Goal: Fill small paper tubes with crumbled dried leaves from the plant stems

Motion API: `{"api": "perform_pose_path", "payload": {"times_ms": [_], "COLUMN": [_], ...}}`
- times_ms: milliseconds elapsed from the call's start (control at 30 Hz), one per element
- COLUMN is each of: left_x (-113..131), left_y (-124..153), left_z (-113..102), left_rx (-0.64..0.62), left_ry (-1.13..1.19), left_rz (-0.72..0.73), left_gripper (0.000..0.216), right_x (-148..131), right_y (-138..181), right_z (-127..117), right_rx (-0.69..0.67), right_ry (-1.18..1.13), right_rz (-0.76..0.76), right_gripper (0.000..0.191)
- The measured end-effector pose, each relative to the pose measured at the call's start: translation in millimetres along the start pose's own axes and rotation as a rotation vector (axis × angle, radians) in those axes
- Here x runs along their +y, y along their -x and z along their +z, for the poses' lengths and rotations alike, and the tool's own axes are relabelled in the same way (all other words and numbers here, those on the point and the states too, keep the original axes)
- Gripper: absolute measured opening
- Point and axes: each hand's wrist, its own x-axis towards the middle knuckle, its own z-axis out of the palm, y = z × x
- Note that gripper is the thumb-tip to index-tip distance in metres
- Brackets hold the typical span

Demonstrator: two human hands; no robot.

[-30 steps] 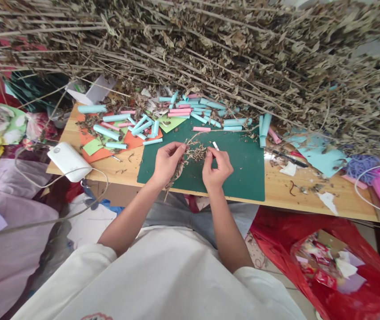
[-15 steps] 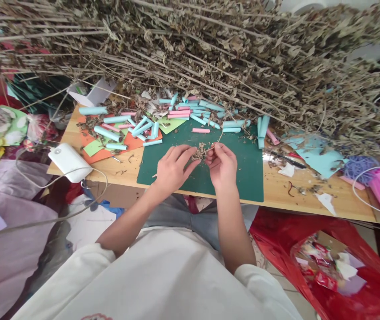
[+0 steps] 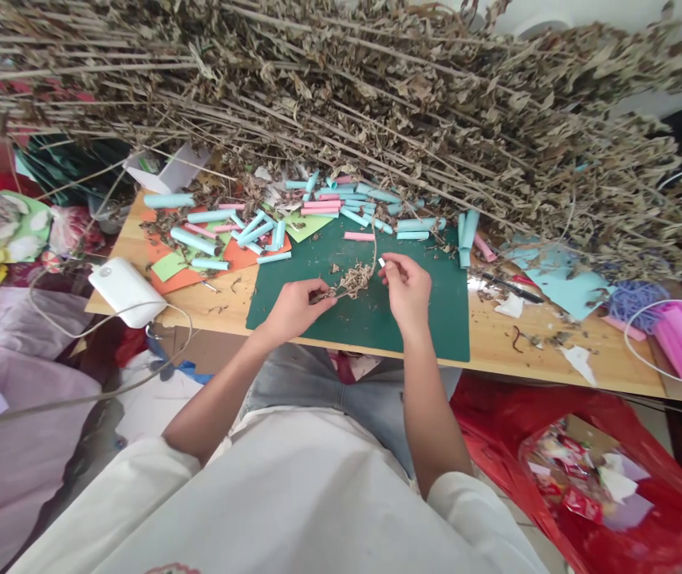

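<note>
Over mat [image 3: 436, 323] centre, my left hand [image 3: 293, 307], spread before, now pinches the dry sprig [image 3: 353, 281]; right hand [image 3: 408, 288] pinches a white bit [image 3: 382, 261].

Green cutting mat [image 3: 430, 319] on wooden table [image 3: 532, 343], blue and pink paper rolls [image 3: 191, 240] beyond, white box [image 3: 127, 291], red bag [image 3: 676, 502]

Paper rolls [image 3: 341, 209] lie behind the cutting mat [image 3: 430, 319], under dried branches [image 3: 376, 104].

Both hands, left [image 3: 293, 307] and right [image 3: 408, 288], pinching a dried sprig [image 3: 353, 281] over green cutting mat [image 3: 430, 319]
</note>
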Motion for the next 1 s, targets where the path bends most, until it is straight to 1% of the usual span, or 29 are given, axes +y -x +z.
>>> {"api": "perform_pose_path", "payload": {"times_ms": [33, 67, 133, 200, 267, 333, 467, 633, 767, 867, 900, 933, 1000], "left_x": [-1, -3, -6, -9, -12, -14, -17, -26, -29, -28, -28, -27, -27], "left_y": [-1, -2, -3, -2, 0, 2, 6, 8, 7, 7, 7, 8, 8], "left_z": [2, 4, 9, 14, 19, 23, 27, 30, 33, 34, 34, 34, 34], "left_rx": [0.007, 0.017, 0.056, 0.123, 0.182, 0.201, 0.231, 0.28, 0.315, 0.324, 0.329, 0.339, 0.367], "left_ry": [0.009, 0.014, 0.005, -0.033, -0.081, -0.116, -0.167, -0.182, -0.191, -0.191, -0.186, -0.18, -0.175], "left_rz": [-0.009, -0.012, -0.005, 0.027, 0.072, 0.104, 0.131, 0.196, 0.218, 0.215, 0.207, 0.197, 0.183], "left_gripper": [0.017, 0.017, 0.016, 0.013, 0.014, 0.015, 0.014, 0.015, 0.015, 0.015, 0.016, 0.016, 0.017], "right_x": [-1, -3, -6, -8, -8, -5, 4, 12, 16, 18, 18, 19, 20], "right_y": [4, 9, 19, 25, 26, 24, 19, 15, 13, 12, 12, 12, 15], "right_z": [0, 0, 1, 4, 9, 15, 24, 31, 35, 33, 31, 30, 27], "right_rx": [0.047, 0.06, 0.007, -0.049, -0.066, -0.052, -0.005, 0.055, 0.18, 0.314, 0.336, 0.339, 0.286], "right_ry": [0.068, 0.119, 0.186, 0.244, 0.288, 0.29, 0.244, 0.303, 0.305, 0.301, 0.304, 0.308, 0.327], "right_rz": [-0.057, -0.106, -0.164, -0.186, -0.196, -0.214, -0.245, -0.301, -0.336, -0.326, -0.329, -0.337, -0.361], "right_gripper": [0.027, 0.028, 0.031, 0.035, 0.036, 0.032, 0.019, 0.017, 0.019, 0.019, 0.018, 0.017, 0.015]}}
